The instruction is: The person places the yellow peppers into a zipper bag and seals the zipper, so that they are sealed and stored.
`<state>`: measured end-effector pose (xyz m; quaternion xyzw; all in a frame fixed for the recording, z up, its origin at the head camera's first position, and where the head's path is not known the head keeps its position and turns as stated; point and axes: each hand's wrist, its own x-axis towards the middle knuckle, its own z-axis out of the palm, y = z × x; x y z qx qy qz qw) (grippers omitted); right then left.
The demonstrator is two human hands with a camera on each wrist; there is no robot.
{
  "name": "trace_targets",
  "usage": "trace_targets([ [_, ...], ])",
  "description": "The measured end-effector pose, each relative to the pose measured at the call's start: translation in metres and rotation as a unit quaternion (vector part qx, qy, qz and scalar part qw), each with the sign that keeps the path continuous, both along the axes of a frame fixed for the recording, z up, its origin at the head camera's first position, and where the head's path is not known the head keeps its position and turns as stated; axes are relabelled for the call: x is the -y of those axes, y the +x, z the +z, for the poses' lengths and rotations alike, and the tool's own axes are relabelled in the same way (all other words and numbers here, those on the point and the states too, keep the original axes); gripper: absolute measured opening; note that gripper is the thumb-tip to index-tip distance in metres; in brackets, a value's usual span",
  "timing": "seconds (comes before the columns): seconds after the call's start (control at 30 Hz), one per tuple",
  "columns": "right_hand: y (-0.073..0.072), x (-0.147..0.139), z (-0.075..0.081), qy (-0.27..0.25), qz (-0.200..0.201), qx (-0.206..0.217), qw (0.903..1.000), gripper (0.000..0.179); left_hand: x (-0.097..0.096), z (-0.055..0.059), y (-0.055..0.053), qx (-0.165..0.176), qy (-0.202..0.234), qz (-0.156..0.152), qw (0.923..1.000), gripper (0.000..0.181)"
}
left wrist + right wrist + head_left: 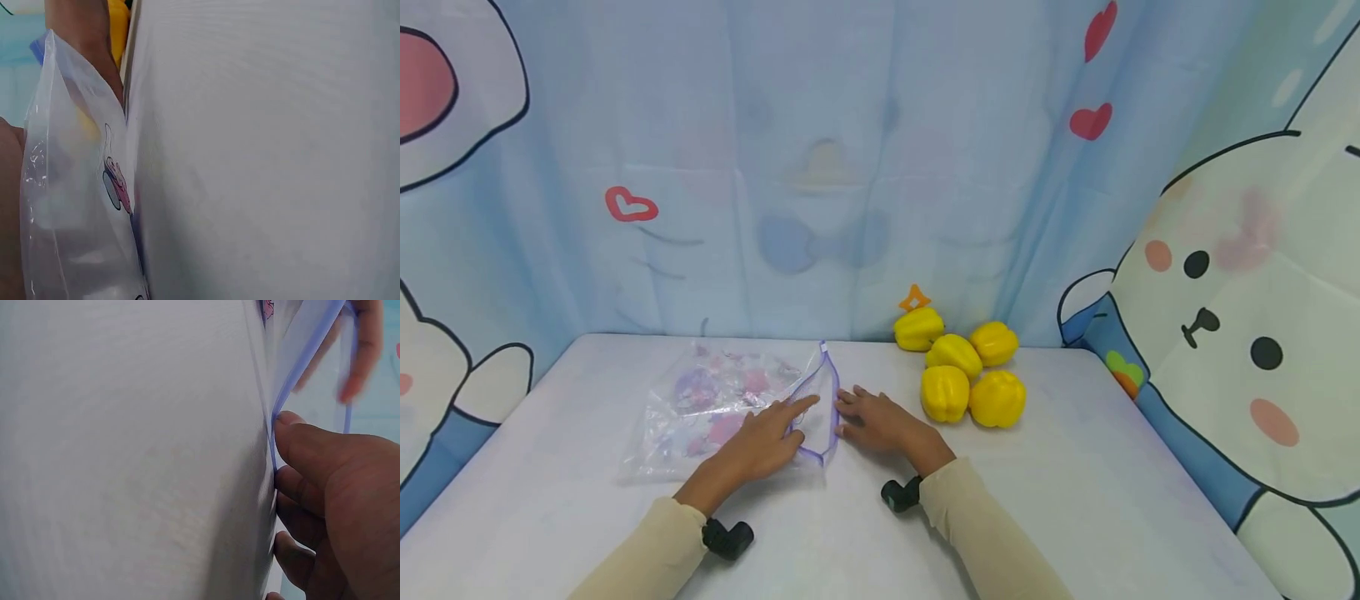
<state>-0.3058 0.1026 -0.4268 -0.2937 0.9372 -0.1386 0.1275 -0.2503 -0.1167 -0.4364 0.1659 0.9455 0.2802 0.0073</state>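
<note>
A clear plastic zip bag (700, 417) with pink and purple prints lies on the table, its purple-edged mouth (835, 392) gaping to the right. My left hand (763, 442) is at that mouth, index finger stretched out over the opening. In the right wrist view, fingers of the left hand (365, 353) show between the purple edges. My right hand (880, 421) rests on the table from the other side, fingertips touching the mouth's lower edge. The left wrist view shows the bag's side (75, 187) raised off the table.
Several yellow bell peppers (955, 354) sit grouped at the back right, just beyond my right hand. The white table (1112, 500) ends at a blue printed curtain (820, 167). Black wrist cameras (727, 540) are strapped at both sleeves.
</note>
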Motion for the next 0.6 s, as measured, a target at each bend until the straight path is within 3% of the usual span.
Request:
trace_targets([
  [0.13,-0.0001,0.0,-0.0002,0.001,-0.002,-0.001,1.0,0.056,0.0013,0.0015,0.0004,-0.001,-0.005,0.007,1.0,0.048],
  [0.33,-0.0001,0.0037,0.0006,0.01,-0.013,-0.003,0.9999,0.057,0.0059,0.0011,0.0004,-0.01,0.034,0.027,0.999,0.06],
  [0.47,-0.0006,0.006,0.0,0.011,-0.021,-0.009,0.9997,0.058,0.0068,0.0011,0.0036,-0.04,0.065,0.034,0.9965,0.063],
  [0.6,-0.0009,0.0071,-0.0012,0.006,-0.025,-0.016,0.9995,0.058,0.0066,0.0021,0.0061,-0.083,0.107,0.058,0.9891,0.065],
])
